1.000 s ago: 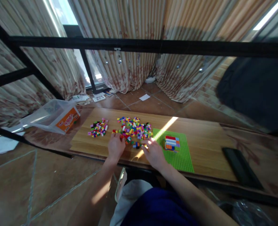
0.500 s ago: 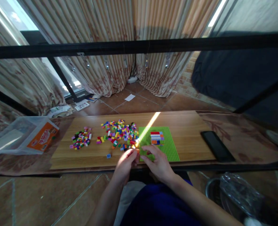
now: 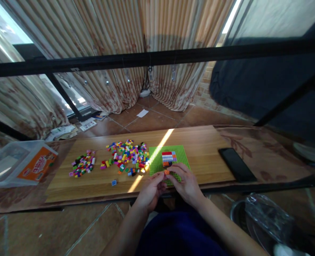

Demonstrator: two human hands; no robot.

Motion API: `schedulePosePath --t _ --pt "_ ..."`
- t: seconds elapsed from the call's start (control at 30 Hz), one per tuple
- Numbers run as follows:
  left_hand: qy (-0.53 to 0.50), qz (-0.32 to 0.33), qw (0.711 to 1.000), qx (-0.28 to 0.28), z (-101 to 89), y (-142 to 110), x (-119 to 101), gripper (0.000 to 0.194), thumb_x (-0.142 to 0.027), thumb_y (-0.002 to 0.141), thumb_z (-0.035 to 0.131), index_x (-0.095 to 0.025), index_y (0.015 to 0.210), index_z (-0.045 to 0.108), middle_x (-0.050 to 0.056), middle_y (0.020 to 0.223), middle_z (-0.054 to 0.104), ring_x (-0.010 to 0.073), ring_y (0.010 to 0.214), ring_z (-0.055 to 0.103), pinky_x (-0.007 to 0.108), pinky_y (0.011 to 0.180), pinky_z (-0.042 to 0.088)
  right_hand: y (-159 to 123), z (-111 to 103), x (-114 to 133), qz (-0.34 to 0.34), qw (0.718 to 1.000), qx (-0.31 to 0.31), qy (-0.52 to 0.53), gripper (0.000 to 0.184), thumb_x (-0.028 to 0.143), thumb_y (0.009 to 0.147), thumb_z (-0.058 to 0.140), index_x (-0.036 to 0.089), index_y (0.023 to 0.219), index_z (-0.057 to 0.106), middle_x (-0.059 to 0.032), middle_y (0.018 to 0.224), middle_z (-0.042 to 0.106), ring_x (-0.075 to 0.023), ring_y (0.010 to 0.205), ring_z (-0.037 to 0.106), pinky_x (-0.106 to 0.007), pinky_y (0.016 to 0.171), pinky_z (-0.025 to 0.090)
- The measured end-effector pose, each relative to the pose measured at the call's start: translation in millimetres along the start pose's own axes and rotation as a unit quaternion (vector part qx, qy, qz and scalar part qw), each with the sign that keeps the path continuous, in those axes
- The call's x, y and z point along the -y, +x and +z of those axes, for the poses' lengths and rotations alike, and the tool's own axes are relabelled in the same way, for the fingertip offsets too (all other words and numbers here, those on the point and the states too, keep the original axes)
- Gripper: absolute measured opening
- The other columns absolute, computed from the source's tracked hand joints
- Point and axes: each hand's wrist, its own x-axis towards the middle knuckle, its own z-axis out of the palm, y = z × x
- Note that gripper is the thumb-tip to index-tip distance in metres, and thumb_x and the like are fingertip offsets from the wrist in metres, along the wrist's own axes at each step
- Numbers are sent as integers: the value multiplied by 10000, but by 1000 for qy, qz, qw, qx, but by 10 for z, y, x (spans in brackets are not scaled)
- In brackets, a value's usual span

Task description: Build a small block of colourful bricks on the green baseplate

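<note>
Front edge of tabletop (image 3: 202, 153): over green baseplate (image 3: 155, 165), left hand (image 3: 151, 192) pinches, right hand (image 3: 186, 182) half-curled alongside (grip unclear), orange brick (image 3: 166, 172), now shifted right from baseplate's front-left corner, hence nearer the striped build (image 3: 168, 156).

Orng brick (image 3: 166, 172), brt-grn baseplate (image 3: 183, 155)

Bkgd: striped curtains (image 3: 114, 32), gathered, hems nr brown tile floor (image 3: 26, 231); pale grout lines front L. Window (image 3: 16, 31) upper L, bright daylight. Black bar (image 3: 101, 61) across, in front of curtains. Brick-look strip (image 3: 203, 87) R, beside dk blue cover (image 3: 237, 85). Wood-top table (image 3: 197, 142) w/ diag. sun streak (image 3: 166, 137).
</note>
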Motion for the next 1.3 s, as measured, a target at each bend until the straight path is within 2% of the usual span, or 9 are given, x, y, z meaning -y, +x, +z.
schedulePosePath --t 0.13,0.23,0.47,0.67,0.87,1.0,1.17,1.3 --pt "126 90 983 -102 -10 88 8 287 -341 704 714 -148 916 697 21 807 661 62 601 519 185 557 376 43 -111 -249 43 998 -33 -36 134 303 861 586 220 913 678 -66 943 635 -206 894 611 -353 816 511" --pt "203 139 959 -141 -53 217 -35 263 -295 717 672 -143 930 700 31 788 666 91 633 543 204 584 398 134 -132 -375 42 998 -26 -48 146 309 859 582 230 924 686 -66 954 634 -210 897 608 -366 822 511" --pt "340 219 898 -172 -49 595 -147 295 -245 716 651 -118 981 684 93 915 698 160 766 615 283 726 473 276 32 -461 2 997 10 -73 127 256 848 591 233 920 694 -70 996 627 -215 954 584 -383 860 496" --pt "417 227 865 -161 76 698 -184 364 -249 688 702 -126 1027 652 90 961 696 149 705 599 289 694 480 331 -16 -423 -38 986 73 -145 125 222 861 585 198 942 677 -84 1028 608 -221 990 546 -368 886 470" --pt "418 225 868 -143 102 763 -163 416 -288 680 729 -128 1052 635 90 972 696 150 694 596 291 681 469 469 -73 -330 -85 953 159 -243 142 174 886 527 167 890 669 -103 963 602 -234 946 536 -372 834 451" --pt "395 232 878 -140 93 780 -146 486 -272 623 780 -136 1065 631 96 987 695 164 730 612 301 711 470 509 -71 -266 -102 939 172 -281 146 106 847 535 165 820 665 -114 893 597 -255 863 534 -387 744 448" --pt "365 242 888 -140 123 773 -115 405 -201 607 776 -142 986 646 95 963 697 192 837 630 323 794 470 471 -46 -297 -91 952 154 -247 160 111 846 531 180 795 667 -115 896 614 -256 860 546 -401 777 457" --pt "374 248 882 -147 184 722 -121 324 -168 636 731 -145 947 646 83 929 697 189 853 629 315 808 464 403 -58 -394 -55 976 126 -166 142 158 847 554 195 919 670 -90 1005 632 -240 948 564 -390 857 467"
